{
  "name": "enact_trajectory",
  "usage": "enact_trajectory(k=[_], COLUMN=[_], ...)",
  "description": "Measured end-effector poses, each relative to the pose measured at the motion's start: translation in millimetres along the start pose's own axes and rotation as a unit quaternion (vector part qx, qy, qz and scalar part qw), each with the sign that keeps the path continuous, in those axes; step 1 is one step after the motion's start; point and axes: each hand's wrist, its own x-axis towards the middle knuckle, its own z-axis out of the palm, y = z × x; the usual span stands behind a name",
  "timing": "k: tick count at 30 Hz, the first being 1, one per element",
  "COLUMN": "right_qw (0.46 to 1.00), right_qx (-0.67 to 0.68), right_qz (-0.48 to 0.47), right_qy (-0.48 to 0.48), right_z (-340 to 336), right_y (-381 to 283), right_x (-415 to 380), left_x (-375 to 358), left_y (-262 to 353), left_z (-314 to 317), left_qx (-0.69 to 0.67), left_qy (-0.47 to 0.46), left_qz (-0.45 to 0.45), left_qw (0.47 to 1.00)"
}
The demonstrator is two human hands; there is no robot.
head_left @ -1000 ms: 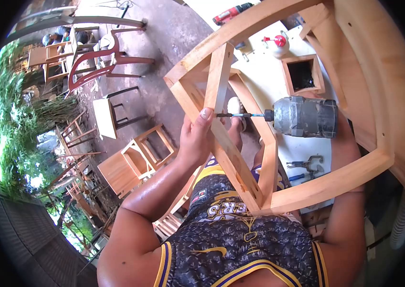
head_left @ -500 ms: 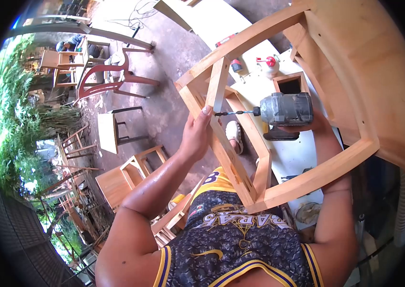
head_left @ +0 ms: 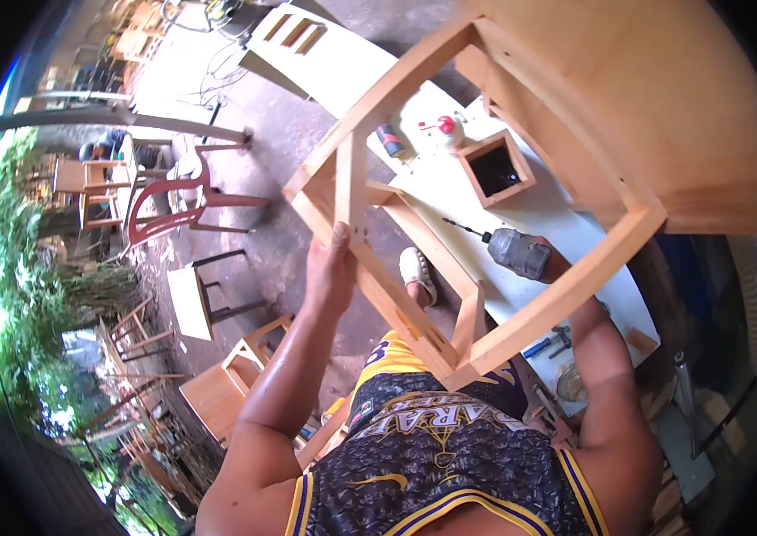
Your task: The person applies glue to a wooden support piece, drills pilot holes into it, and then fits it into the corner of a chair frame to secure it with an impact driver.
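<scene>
A light wooden chair frame (head_left: 566, 299) with a broad curved plywood panel (head_left: 628, 98) fills the upper right of the head view. My left hand (head_left: 330, 272) grips its left rail, thumb up beside the joint with a short crosspiece (head_left: 351, 183). A dark, worn cordless drill (head_left: 519, 254) is in my right hand (head_left: 557, 264), seen through the frame's opening. Its long thin bit (head_left: 465, 228) points up and left, apart from the wood. The fingers around the drill's handle are mostly hidden behind its body.
Under the frame runs a white bench (head_left: 610, 308) bearing a square wooden box (head_left: 496, 170), a red-capped white bottle (head_left: 445, 130) and a hammer (head_left: 560, 340). A red plastic chair (head_left: 168, 207) lies at left, near wooden furniture (head_left: 217, 397). A person (head_left: 110, 143) is far back.
My right hand has drawn the drill down and away from the rail, so the bit no longer meets the joint. The frame and my left hand appear shifted left in view.
</scene>
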Motion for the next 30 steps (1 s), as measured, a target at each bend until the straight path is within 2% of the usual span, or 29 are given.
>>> enact_trajectory(k=[6,7,9,10,11,12,13,14,15,17,18,19,21,22,23,24,25,26,27,28,29,30], right_qw=[0.986,0.981,0.967,0.958,0.949,0.947,0.963,0.973,0.975,0.955,0.934,0.906,0.827,0.776,0.719,0.797,0.767,0.695,0.721,0.687,0.678,0.656], right_qx=[-0.150,-0.177,-0.232,-0.261,-0.289,-0.294,-0.236,-0.177,-0.118,0.003,0.060,0.118,0.232,0.288,0.343,0.130,0.105,0.203,0.197,0.178,0.172,0.164], right_qz=[-0.033,-0.042,-0.055,-0.060,-0.066,-0.066,-0.010,0.048,0.105,0.224,0.279,0.333,0.432,0.475,0.513,0.531,0.552,0.588,0.532,0.543,0.546,0.523], right_qy=[0.063,0.074,0.094,0.101,0.108,0.110,0.127,0.143,0.159,0.193,0.214,0.235,0.276,0.298,0.320,0.256,0.311,0.360,0.399,0.449,0.460,0.518], right_z=[68.7,72.6,90.6,102.8,102.9,100.0,93.4,92.2,98.4,94.3,90.4,94.4,92.9,98.2,104.9,83.1,60.0,61.4,70.5,64.3,61.1,61.5], right_y=[-0.9,4.0,-6.5,-13.1,-9.7,-9.7,-9.2,-12.0,-24.5,-32.6,-36.1,-46.7,-53.8,-66.7,-71.2,-109.1,-158.2,-166.8,-172.8,-200.1,-218.5,-236.5], right_x=[-45.9,-53.6,-79.9,-85.5,-89.8,-92.5,-100.1,-107.4,-101.2,-114.9,-125.7,-138.5,-153.8,-164.7,-164.1,-144.1,-117.5,-136.7,-150.8,-138.2,-130.3,-127.4], left_x=[5.5,5.4,2.6,1.6,1.1,1.7,4.7,12.9,22.0,37.2,46.8,57.9,83.8,95.6,109.9,122.3,134.2,146.5,153.0,157.7,161.9,164.6], left_y=[17.3,24.6,39.9,47.9,56.2,64.2,68.9,70.9,75.5,85.1,86.5,92.5,107.0,108.0,113.4,127.1,135.0,126.0,126.6,130.4,133.8,131.4], left_z=[-2.8,0.7,11.5,17.4,23.4,28.7,32.3,32.3,36.4,41.9,42.4,45.1,46.8,43.9,40.1,42.7,41.1,38.1,37.4,42.9,46.8,43.6], left_qx=[0.112,0.116,0.304,0.304,0.449,0.577,0.686,0.752,0.748,0.778,0.786,0.781,0.703,0.672,0.667,0.648,0.626,0.592,0.589,0.615,0.641,0.644], left_qy=[0.036,0.035,0.035,0.033,0.058,0.083,0.106,0.060,0.057,-0.023,-0.026,-0.035,-0.097,-0.110,-0.125,-0.210,-0.295,-0.308,-0.323,-0.341,-0.359,-0.341], left_qz=[-0.062,-0.055,0.057,0.062,0.139,0.211,0.275,0.235,0.240,0.174,0.202,0.211,0.129,0.182,0.188,0.167,0.142,0.156,0.154,0.126,0.099,0.108], left_qw=[0.991,0.991,0.950,0.950,0.881,0.785,0.665,0.612,0.616,0.603,0.584,0.587,0.693,0.710,0.710,0.713,0.708,0.728,0.725,0.699,0.671,0.677])
